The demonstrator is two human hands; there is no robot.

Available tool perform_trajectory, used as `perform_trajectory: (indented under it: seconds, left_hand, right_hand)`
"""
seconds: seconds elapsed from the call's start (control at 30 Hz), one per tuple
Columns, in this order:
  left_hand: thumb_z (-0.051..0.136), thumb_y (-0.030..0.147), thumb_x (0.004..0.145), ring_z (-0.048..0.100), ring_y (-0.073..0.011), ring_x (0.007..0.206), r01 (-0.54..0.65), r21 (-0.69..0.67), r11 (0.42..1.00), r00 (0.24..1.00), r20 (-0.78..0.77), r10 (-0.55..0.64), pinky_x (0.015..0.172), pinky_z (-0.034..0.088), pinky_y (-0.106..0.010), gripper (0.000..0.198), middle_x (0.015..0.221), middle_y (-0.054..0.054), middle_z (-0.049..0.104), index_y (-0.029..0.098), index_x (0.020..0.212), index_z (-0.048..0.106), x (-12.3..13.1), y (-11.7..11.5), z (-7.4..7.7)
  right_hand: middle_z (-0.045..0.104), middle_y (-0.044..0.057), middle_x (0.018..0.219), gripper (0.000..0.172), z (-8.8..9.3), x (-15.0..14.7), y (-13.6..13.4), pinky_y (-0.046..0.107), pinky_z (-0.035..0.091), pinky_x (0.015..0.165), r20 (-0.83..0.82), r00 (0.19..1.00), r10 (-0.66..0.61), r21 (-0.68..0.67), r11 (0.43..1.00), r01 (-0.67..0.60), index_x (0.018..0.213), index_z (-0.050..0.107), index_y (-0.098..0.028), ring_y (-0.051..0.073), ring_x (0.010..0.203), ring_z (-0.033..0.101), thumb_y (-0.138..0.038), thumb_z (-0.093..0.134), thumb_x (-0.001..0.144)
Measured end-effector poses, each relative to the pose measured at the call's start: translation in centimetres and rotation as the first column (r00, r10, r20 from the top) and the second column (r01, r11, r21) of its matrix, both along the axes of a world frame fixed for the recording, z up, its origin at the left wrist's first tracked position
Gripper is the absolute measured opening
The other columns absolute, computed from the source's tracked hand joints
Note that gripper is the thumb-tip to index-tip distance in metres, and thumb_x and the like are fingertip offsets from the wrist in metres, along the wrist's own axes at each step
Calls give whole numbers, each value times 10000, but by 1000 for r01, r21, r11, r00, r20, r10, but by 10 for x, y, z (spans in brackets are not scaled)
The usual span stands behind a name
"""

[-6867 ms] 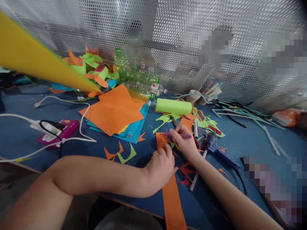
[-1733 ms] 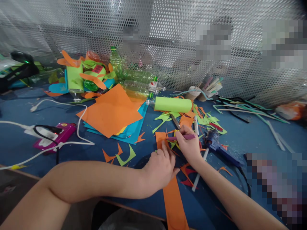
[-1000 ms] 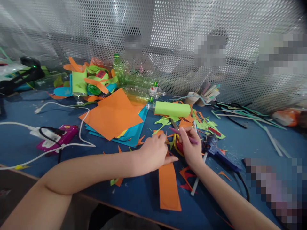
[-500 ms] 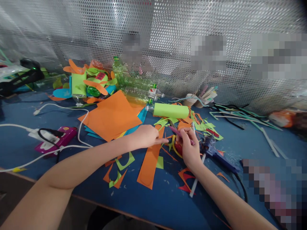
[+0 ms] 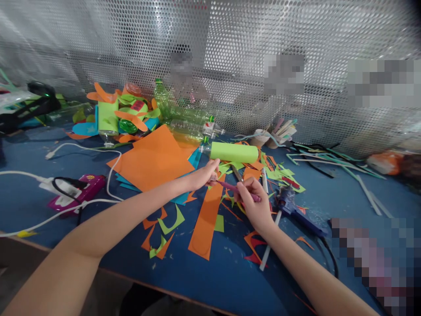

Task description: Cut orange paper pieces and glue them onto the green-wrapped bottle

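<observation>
A slim purple pen [image 5: 230,186] spans the gap between my hands above the paper scraps. My right hand [image 5: 255,202] is closed around its thicker end. At the other end, the fingers of my left hand [image 5: 205,175] pinch the pen's tip, where a small pale piece shows, too small to make out. Under both hands runs an orange paper strip [image 5: 205,228] with a rounded line near its lower end. A scissors blade [image 5: 237,174] points away beside my right hand, which hides most of the handles. Just beyond lies a bottle wrapped in green paper [image 5: 234,152].
Orange sheets [image 5: 154,158] lie over blue ones at left. A blue glue gun [image 5: 301,215] with a cord rests right of my right hand. A magenta power strip [image 5: 82,193] with white cables is at left. Bottles [image 5: 187,127] and pen cups [image 5: 274,139] stand by the perforated metal screen [image 5: 230,52].
My left hand has drawn back from the scissors and its extended finger has folded in to grip the pen's tip. The pen has shifted left and lower in my right hand.
</observation>
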State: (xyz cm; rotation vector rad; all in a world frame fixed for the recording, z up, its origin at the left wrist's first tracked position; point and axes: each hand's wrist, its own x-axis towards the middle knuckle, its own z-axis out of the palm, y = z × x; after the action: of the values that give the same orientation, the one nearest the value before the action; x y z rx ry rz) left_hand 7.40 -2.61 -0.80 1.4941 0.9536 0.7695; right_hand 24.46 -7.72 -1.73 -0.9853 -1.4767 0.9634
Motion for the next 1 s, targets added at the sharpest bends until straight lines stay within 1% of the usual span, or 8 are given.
perform_trajectory:
  seconds: [0.1, 0.3, 0.37, 0.43, 0.6, 0.77, 0.9, 1.0]
  left_hand:
    - [141, 629, 851, 313, -109, 437, 14, 1, 1000, 999, 40, -14, 486, 262, -251, 445, 493, 80, 292, 219, 795, 305, 3, -5, 0]
    - [63, 614, 862, 358, -141, 517, 52, 133, 990, 998, -41, -47, 552, 298, -277, 495, 540, 38, 419, 219, 818, 359, 3, -14, 2]
    - [75, 585, 880, 378, -140, 559, 33, 189, 981, 999, -29, -28, 583, 315, -275, 475, 597, 28, 435, 219, 825, 372, 3, -17, 3]
    - [108, 572, 889, 382, -130, 580, -10, 206, 978, 1000, 18, 7, 591, 332, -266, 447, 681, 20, 441, 220, 860, 382, 5, -19, 3]
    - [157, 553, 896, 482, -122, 660, -121, 150, 981, 974, 210, 88, 637, 398, -253, 409, 820, -11, 503, 217, 948, 386, 8, -14, -5]
    - [221, 553, 889, 585, -145, 752, -134, -26, 991, 876, 465, 130, 801, 425, -313, 392, 781, -24, 571, 199, 942, 382, 9, -9, -3]
    - [192, 555, 891, 610, -156, 747, -113, -180, 977, 815, 546, 195, 822, 418, -316, 412, 727, -31, 594, 192, 913, 386, 8, -12, 4]
    - [191, 560, 889, 610, -159, 750, -103, -234, 967, 764, 604, 227, 833, 411, -318, 431, 731, -44, 609, 184, 899, 402, 7, -13, 6]
  right_hand:
    - [525, -55, 498, 226, 0, -1, 0, 244, 350, 464, 24, 1000, 0, 4, 1000, 0, 692, 418, -229, 96, 437, 432, -357, 532, 838]
    - [494, -73, 460, 242, -3, -1, 3, 224, 308, 418, 13, 1000, -7, -21, 1000, 7, 691, 433, -224, 81, 391, 394, -385, 564, 814]
    - [451, -88, 426, 232, -4, 0, 4, 214, 280, 392, -5, 1000, -30, -34, 999, 29, 698, 454, -220, 72, 365, 361, -379, 593, 795]
    - [478, -80, 443, 215, -4, 1, 4, 210, 307, 396, -22, 999, -42, -47, 998, 41, 713, 480, -216, 76, 378, 398, -366, 620, 775]
    - [618, -16, 616, 173, -2, 3, 3, 265, 476, 556, -47, 999, 24, -89, 996, -28, 836, 523, -214, 131, 552, 584, -381, 564, 814]
    - [630, -3, 653, 175, -4, 2, 5, 268, 491, 582, 11, 998, 65, -56, 996, -64, 838, 508, -214, 136, 587, 602, -389, 521, 844]
    - [630, 3, 690, 162, -6, 1, 5, 273, 498, 601, 55, 993, 108, -14, 994, -107, 854, 503, -219, 135, 614, 603, -380, 504, 857]
    - [630, 11, 719, 146, -7, 0, 4, 287, 501, 623, 110, 985, 136, 16, 990, -138, 867, 497, -221, 144, 646, 609, -367, 495, 864]
